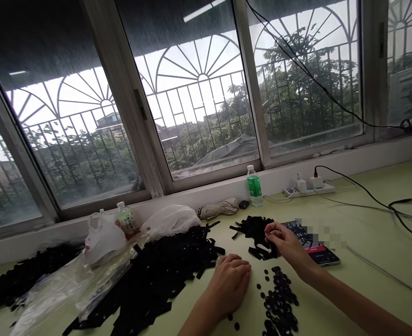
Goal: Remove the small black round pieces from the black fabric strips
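Note:
My left hand (pixel 231 282) rests on the table with its fingers curled together, between the big heap of black strips (pixel 171 266) and the scattered black round buttons (pixel 281 298). Whatever lies under its fingers is hidden. Raised over the near edge of a smaller pile of black strips (pixel 254 227), my right hand (pixel 285 242) has thumb and index finger pinched. A black strip (pixel 272 250) shows just below that pinch and appears to be held there. Two loose buttons (pixel 236 326) lie by my left wrist.
A dark box or book (pixel 326 256) lies behind my right forearm. Along the sill stand a green-labelled bottle (pixel 254 186), another bottle (pixel 126 219), a white plastic bag (pixel 104 238) and a power strip (pixel 323 188) with cables. Clear plastic sheeting (pixel 59 284) and more black strips (pixel 27 275) lie left.

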The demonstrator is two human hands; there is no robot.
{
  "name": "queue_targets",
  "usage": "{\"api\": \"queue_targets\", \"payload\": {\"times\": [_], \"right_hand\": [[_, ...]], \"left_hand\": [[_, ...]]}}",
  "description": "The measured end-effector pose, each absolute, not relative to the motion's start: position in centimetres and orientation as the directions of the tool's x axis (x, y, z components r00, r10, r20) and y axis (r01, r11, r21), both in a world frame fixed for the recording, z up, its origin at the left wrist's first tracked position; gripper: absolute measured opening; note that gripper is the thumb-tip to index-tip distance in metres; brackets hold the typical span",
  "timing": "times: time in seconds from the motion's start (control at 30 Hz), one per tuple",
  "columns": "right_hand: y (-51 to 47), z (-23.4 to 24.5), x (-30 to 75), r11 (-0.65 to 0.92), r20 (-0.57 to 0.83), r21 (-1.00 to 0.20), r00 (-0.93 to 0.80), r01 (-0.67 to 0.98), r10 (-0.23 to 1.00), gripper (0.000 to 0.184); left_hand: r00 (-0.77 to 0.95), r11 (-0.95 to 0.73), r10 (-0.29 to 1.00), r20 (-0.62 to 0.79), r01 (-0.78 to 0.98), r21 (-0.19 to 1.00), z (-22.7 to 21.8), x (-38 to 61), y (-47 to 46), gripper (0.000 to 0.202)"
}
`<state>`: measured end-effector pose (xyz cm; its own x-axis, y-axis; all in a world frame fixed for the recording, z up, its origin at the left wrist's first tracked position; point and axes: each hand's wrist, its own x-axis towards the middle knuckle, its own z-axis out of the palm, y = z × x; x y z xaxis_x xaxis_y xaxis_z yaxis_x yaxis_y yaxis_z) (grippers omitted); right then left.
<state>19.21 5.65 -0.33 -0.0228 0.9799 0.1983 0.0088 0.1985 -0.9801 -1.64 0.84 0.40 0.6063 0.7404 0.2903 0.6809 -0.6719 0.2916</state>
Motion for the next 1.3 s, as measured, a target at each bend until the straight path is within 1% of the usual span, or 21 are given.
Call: {"api": "queue_targets", "payload": {"times": [0.13, 0.23, 0.33, 0.47, 0.63, 0.8, 0.97, 1.03, 1.07, 1.1, 1.13, 1.17, 1.23, 1.27, 1.3], "right_hand": [[5.1, 0.2, 19.0, 0.181, 0.178, -0.982, -0.052, 0.05, 0.983, 0.032], [4.4, 0.6, 18.6, 0.221, 0.213, -0.974, -0.115, 0.057, 0.97, 0.041], [3.7, 1.0, 18.1, 0.254, 0.233, -0.962, -0.189, 0.098, 0.954, 0.049], [2.9, 1.2, 17.5, 0.326, 0.275, -0.935, -0.297, 0.136, 0.914, 0.052], [2.2, 1.2, 16.8, 0.396, 0.319, -0.906, -0.369, 0.153, 0.873, 0.05], [1.8, 1.3, 16.4, 0.367, 0.29, -0.92, -0.388, 0.14, 0.875, 0.053], [2.2, 0.6, 16.5, 0.257, 0.235, -0.966, -0.394, 0.005, 0.889, 0.066], [2.5, 0.3, 16.6, 0.212, 0.21, -0.976, -0.408, -0.04, 0.889, 0.072], [2.6, 0.2, 16.6, 0.196, 0.2, -0.979, -0.408, -0.052, 0.891, 0.074], [2.7, 0.1, 16.7, 0.186, 0.192, -0.981, -0.407, -0.053, 0.893, 0.075], [2.7, 0.1, 16.7, 0.184, 0.186, -0.982, -0.406, -0.044, 0.895, 0.077], [2.7, 0.1, 16.8, 0.191, 0.185, -0.981, -0.408, -0.026, 0.894, 0.078], [2.7, 0.1, 16.9, 0.254, 0.221, -0.967, -0.393, 0.034, 0.893, 0.074], [2.7, 0.1, 16.9, 0.312, 0.263, -0.947, -0.377, 0.074, 0.888, 0.07], [2.6, 0.1, 17.0, 0.376, 0.313, -0.919, -0.36, 0.117, 0.879, 0.065]], "left_hand": [[0.578, -0.659, 0.75, 0.322, 0.694, 0.29, -0.2, -2.0, 1.1, 0.031], [0.565, -0.648, 0.758, 0.327, 0.709, 0.279, -0.7, -2.3, 1.4, 0.029], [0.561, -0.639, 0.763, 0.321, 0.73, 0.245, -0.9, -2.4, 1.6, 0.026], [0.584, -0.644, 0.756, 0.296, 0.745, 0.174, -1.0, -2.4, 1.8, 0.023], [0.586, -0.639, 0.758, 0.285, 0.755, 0.146, -1.1, -2.4, 2.0, 0.02], [0.604, -0.626, 0.759, 0.243, 0.779, 0.018, -1.1, -2.4, 1.8, 0.018], [0.656, -0.639, 0.727, 0.204, 0.754, -0.15, -1.3, -2.3, 1.9, 0.02], [0.675, -0.655, 0.709, 0.204, 0.738, -0.165, -1.3, -2.4, 1.9, 0.021], [0.674, -0.661, 0.708, 0.211, 0.738, -0.136, -1.2, -2.4, 1.8, 0.021], [0.664, -0.665, 0.714, 0.222, 0.743, -0.083, -1.1, -2.5, 1.7, 0.02], [0.642, -0.66, 0.728, 0.24, 0.751, -0.004, -1.0, -2.5, 1.6, 0.02], [0.605, -0.645, 0.751, 0.265, 0.758, 0.098, -0.8, -2.5, 1.6, 0.019], [0.48, -0.574, 0.817, 0.32, 0.73, 0.37, -0.5, -2.4, 1.5, 0.016], [0.396, -0.52, 0.854, 0.337, 0.674, 0.525, -0.3, -2.3, 1.4, 0.013], [0.312, -0.458, 0.889, 0.336, 0.582, 0.672, -0.1, -2.2, 1.4, 0.01]]}}
